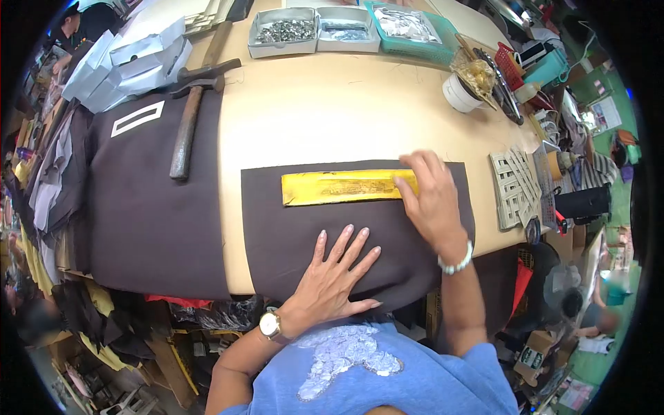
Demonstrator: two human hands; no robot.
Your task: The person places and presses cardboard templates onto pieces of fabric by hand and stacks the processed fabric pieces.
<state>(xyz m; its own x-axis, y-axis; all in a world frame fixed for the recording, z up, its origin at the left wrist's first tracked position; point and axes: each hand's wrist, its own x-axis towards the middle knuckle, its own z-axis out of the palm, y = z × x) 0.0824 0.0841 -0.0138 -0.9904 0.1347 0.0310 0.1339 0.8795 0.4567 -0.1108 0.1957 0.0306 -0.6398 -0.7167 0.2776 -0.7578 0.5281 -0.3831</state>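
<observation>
A dark cloth panel (290,242) lies over the front edge of the table. On its upper part rests a long, flat yellow strip (339,187) with dark, worn marks along its middle. My right hand (434,200) is at the strip's right end, thumb on its face and bent fingers by its upper edge; the palm hides that end. Below the strip, my left hand (335,280) presses flat on the cloth with its fingers spread.
Left are a hammer (185,135) and a white rectangular frame (137,119) on stacked dark cloth (155,214). At the back stand a box of metal pieces (283,31) and a teal basket (415,31). A white tub (460,93) and slotted templates (515,187) are right.
</observation>
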